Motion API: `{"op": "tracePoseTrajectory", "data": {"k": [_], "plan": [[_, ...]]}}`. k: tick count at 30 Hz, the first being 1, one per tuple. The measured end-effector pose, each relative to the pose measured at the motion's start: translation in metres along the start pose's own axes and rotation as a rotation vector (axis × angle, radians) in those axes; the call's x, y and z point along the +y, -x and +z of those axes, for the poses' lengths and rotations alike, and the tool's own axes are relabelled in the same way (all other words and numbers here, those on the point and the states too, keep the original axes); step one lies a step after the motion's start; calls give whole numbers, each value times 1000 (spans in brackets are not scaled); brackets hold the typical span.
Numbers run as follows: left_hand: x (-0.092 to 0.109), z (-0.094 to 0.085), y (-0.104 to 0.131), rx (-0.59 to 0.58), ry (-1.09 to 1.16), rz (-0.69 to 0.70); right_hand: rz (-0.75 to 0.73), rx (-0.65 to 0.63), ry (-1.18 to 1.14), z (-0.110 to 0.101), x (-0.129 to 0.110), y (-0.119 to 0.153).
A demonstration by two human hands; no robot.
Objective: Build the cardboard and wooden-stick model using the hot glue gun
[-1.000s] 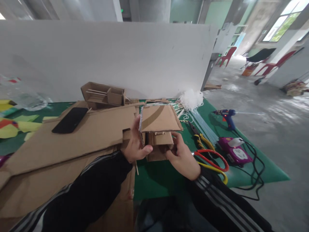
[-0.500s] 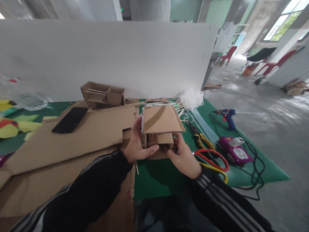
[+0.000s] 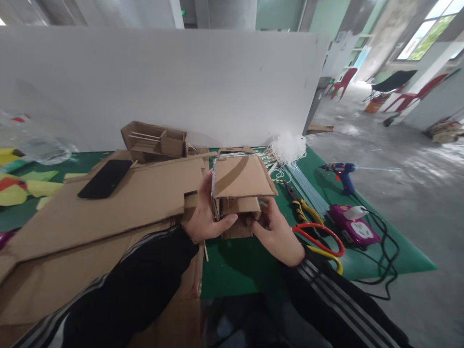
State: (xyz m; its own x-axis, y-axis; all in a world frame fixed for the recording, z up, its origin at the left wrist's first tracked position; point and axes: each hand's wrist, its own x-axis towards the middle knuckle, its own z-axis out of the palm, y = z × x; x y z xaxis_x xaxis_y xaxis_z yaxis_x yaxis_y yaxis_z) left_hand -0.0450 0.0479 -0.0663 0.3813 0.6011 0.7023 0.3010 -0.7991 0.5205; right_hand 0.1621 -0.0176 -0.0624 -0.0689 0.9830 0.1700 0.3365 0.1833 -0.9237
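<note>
Between my two hands is a small cardboard box structure (image 3: 243, 177) with a flat square top panel and a smaller boxed part below it. My left hand (image 3: 206, 217) grips its left side, thumb across the lower front. On the other side, my right hand (image 3: 277, 229) pinches the right edge of the lower part, its thumb at the opening. The fingertips behind the cardboard are hidden. Just right of my right hand lie scissors (image 3: 321, 237) with red and yellow handles, and pliers (image 3: 304, 208) with yellow and black grips.
Cardboard sheets (image 3: 145, 198) cover the left side, with a black phone (image 3: 106, 179) on them. A cardboard box with sticks (image 3: 155, 139) stands behind. Glue sticks (image 3: 308, 186), a glue gun (image 3: 342, 174) and a purple power strip (image 3: 353, 227) with cables lie right. A white board (image 3: 163, 82) rises behind.
The cardboard structure has tilted very slightly, showing a little more of its lower part. My right thumb has shifted slightly at the opening. Both hands keep their hold.
</note>
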Motion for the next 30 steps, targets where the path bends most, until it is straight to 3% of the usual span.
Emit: {"op": "tracePoseTrajectory", "data": {"k": [7,16,30], "plan": [[1,2,0,2,5,-2,8,-153,16,-9,7,2],[2,3,-1,36,30,-24,-16,-78,200,5,26,-17],[8,3,-4,34,61,-24,25,-99,162,9,27,-20]]}}
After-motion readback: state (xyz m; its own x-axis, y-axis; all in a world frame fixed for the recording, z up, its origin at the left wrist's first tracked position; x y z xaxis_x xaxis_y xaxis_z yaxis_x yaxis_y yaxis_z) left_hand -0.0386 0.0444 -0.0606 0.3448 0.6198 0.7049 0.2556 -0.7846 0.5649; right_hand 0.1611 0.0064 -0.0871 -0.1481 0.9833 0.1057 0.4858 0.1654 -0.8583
